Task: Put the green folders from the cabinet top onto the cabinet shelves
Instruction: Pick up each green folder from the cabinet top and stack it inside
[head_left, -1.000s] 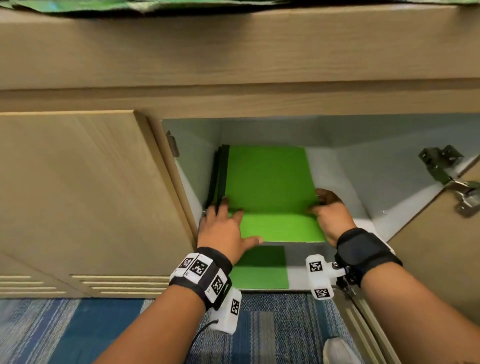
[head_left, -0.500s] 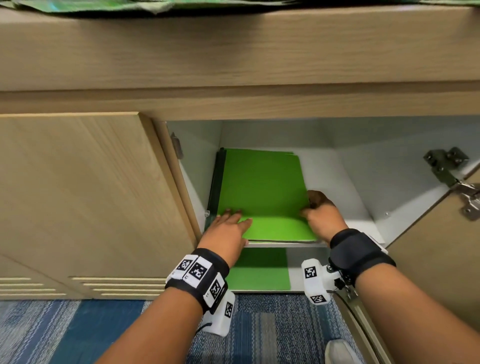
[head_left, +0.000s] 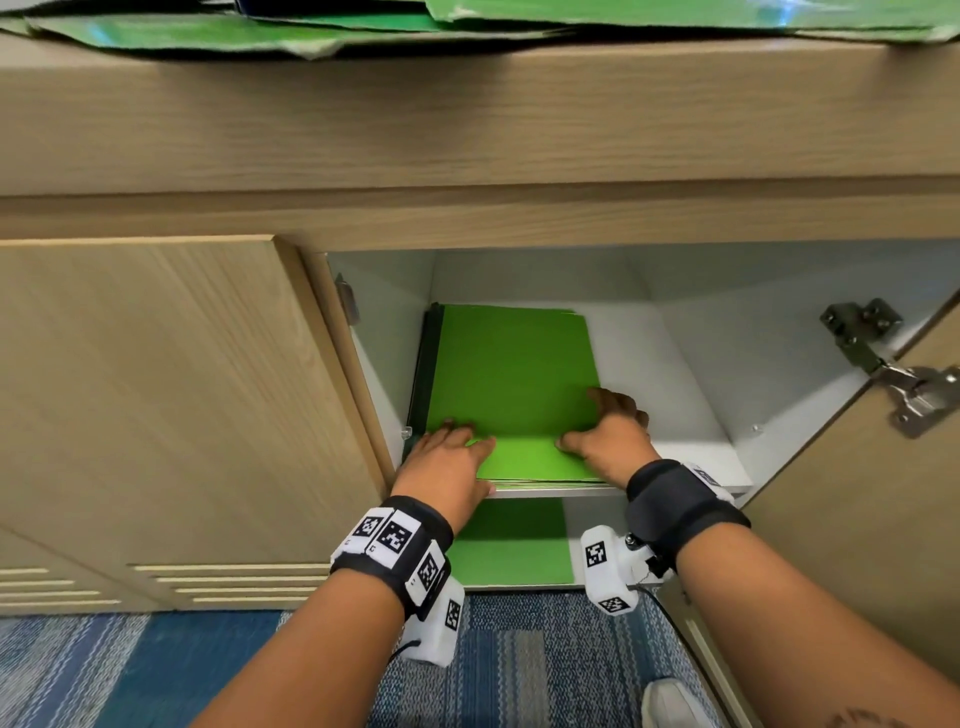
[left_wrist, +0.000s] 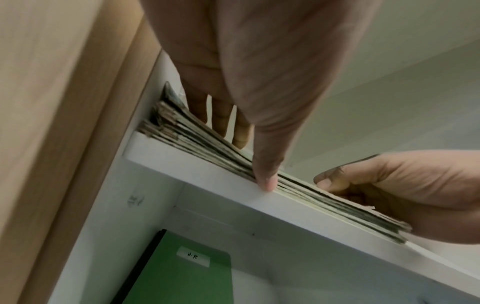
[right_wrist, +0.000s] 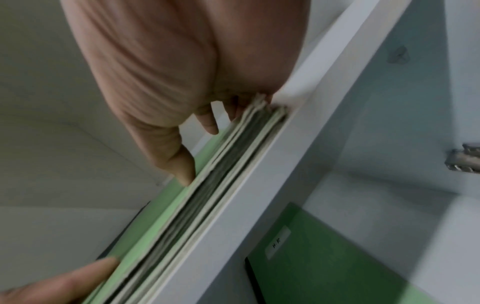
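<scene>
Stack is further in on the upper shelf than a second ago; its front edge now sits about flush with the shelf lip, against the left wall. Left hand lies flat on the front left corner, fingers straight, thumb on the edge. Right hand is at the front right corner, fingers curled round that edge. One folder lies on the lower shelf. More folders wait on the cabinet top, so we aren't done.

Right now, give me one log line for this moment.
left hand: flat on folder stack | right hand: at stack's right edge | stack: upper shelf | more folders: cabinet top
</scene>
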